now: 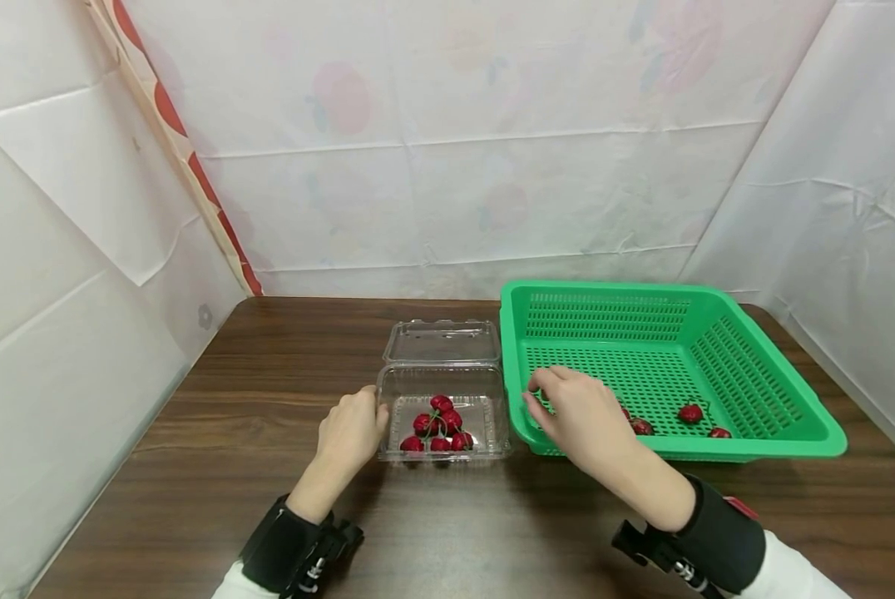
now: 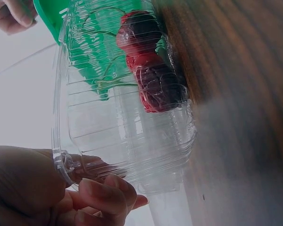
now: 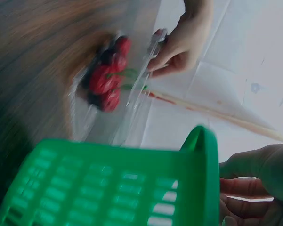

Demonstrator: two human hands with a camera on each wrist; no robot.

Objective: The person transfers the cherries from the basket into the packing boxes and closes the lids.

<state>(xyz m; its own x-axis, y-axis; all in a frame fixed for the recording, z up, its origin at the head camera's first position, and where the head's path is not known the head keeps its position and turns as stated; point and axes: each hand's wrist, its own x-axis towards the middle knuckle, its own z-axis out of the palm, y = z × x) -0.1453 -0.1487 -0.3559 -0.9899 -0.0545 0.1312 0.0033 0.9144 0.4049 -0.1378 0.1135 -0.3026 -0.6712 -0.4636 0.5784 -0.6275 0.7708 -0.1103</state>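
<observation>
A clear plastic clamshell box point(image 1: 485, 416) lies with its lid folded back, and several red cherries point(image 1: 452, 422) with green stems sit in its base. My left hand point(image 1: 353, 426) pinches the box's left side wall; in the left wrist view the thumb lies over the rim and the fingers point(image 2: 106, 195) curl outside it. Over the left part of a green basket point(image 1: 762, 448) hovers my right hand point(image 1: 582, 416), its fingers loosely bent with nothing seen between them. A few cherries point(image 1: 690, 413) lie on the basket floor, one partly hidden behind the right hand.
The basket stands directly right of the box on a dark wooden table point(image 1: 230, 466). White patterned sheets point(image 1: 447, 200) rise behind the table and along both sides. A red and cream strip point(image 1: 185, 150) runs down the back left corner.
</observation>
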